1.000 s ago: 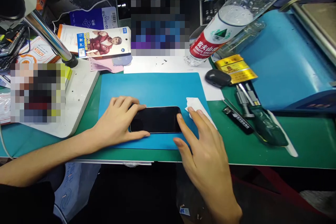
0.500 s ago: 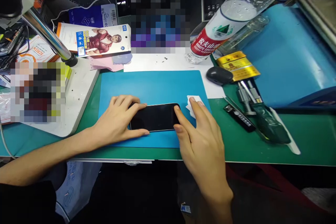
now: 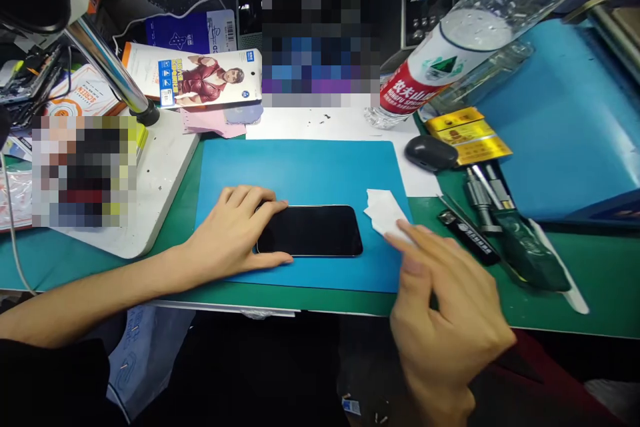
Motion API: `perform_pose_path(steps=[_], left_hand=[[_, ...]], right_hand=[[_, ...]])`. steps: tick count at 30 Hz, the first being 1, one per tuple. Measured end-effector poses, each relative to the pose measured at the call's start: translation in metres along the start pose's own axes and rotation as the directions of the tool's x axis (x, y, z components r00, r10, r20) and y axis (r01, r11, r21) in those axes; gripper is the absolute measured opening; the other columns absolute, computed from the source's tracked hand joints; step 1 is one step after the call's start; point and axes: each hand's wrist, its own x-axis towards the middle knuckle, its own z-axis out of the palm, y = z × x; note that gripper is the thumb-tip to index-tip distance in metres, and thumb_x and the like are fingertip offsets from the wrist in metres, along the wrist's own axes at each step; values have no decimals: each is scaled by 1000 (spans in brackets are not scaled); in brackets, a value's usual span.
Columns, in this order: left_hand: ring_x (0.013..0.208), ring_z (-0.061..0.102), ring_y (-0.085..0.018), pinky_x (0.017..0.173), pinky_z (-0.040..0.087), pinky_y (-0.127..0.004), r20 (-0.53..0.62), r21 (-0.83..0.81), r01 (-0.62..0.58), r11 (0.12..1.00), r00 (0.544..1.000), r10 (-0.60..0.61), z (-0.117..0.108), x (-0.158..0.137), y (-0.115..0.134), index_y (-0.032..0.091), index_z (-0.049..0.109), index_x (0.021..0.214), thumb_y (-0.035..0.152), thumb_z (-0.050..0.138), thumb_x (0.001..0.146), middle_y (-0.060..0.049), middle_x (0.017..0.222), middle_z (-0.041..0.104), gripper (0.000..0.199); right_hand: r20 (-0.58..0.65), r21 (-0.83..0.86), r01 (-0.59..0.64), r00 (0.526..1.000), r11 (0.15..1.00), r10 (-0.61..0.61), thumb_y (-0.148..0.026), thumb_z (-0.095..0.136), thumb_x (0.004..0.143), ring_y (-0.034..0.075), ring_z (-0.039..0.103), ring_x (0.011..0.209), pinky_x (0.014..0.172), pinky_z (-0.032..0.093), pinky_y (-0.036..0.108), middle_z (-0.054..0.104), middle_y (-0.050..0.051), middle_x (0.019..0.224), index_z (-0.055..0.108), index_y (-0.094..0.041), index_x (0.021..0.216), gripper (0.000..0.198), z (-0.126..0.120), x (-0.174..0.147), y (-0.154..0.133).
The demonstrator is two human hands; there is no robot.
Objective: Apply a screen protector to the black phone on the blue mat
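A smartphone (image 3: 315, 231) with a dark screen lies flat on a blue mat (image 3: 305, 170). My left hand (image 3: 243, 230) is closed around the phone's left end, with the thumb along the near edge and the index finger at the far edge. To the right of the phone is a torn piece of white paper (image 3: 384, 210). My right hand (image 3: 445, 300) is clear of the phone, its fingers extended over the paper's lower right part. The thumb is apart from the paper, and whether the fingertips press on it I cannot tell.
A tilted water bottle (image 3: 435, 70), a black mouse (image 3: 430, 153) and a yellow packet (image 3: 467, 135) stand or lie at the right. Several tools (image 3: 485, 197) lie nearer me. A lamp post (image 3: 110, 70) rises from a white base (image 3: 167, 180) on the left.
My right hand has left the phone's right end and moved right and towards me, uncovering more of the white paper. My left hand keeps its hold. The camera view has shifted slightly.
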Motion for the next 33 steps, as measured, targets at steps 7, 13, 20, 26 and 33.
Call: perform_pose_path(steps=[7, 13, 20, 26, 33], left_hand=[[121, 59, -39, 100, 43, -49, -123, 107, 64, 992, 991, -51, 2, -2, 1, 9, 61, 133, 95, 53, 88, -22, 131, 66, 97], [117, 59, -39, 98, 43, -49, -94, 166, 76, 983, 994, -61, -3, -6, -3, 12, 62, 125, 94, 58, 85, -21, 128, 67, 91], [115, 60, -38, 95, 45, -50, -136, 192, 66, 979, 990, -40, -2, -9, -2, 12, 63, 117, 95, 55, 86, -21, 124, 68, 89], [119, 59, -38, 96, 45, -48, -151, 224, 78, 971, 988, -44, -2, -9, 0, 9, 63, 118, 85, 59, 93, -20, 120, 68, 80], [118, 60, -39, 95, 45, -48, -145, 221, 68, 973, 989, -36, -1, -10, 1, 11, 63, 116, 86, 59, 91, -21, 122, 68, 80]], right_hand=[[91, -174, -82, 991, 981, 99, -36, 64, 106, 35, 72, 110, 96, 58, 53, 78, 13, 116, 81, -21, 116, 25, 8, 22, 12], [40, -14, 56, 998, 998, -56, -21, 68, 103, 25, 72, 97, 88, 58, 41, 79, 7, 103, 78, -23, 110, 13, 12, 33, -19], [223, 26, 353, 910, 935, -350, -9, 60, 102, 23, 70, 100, 88, 55, 38, 77, 8, 102, 73, -20, 127, 29, 35, 40, -63], [239, 38, 529, 819, 848, -522, -6, 61, 102, 23, 68, 99, 95, 54, 38, 78, 8, 101, 72, -12, 127, 29, 36, 49, -72], [263, 7, 521, 822, 853, -505, -8, 62, 102, 23, 67, 95, 88, 54, 38, 77, 9, 100, 74, -12, 121, 23, 32, 52, -71]])
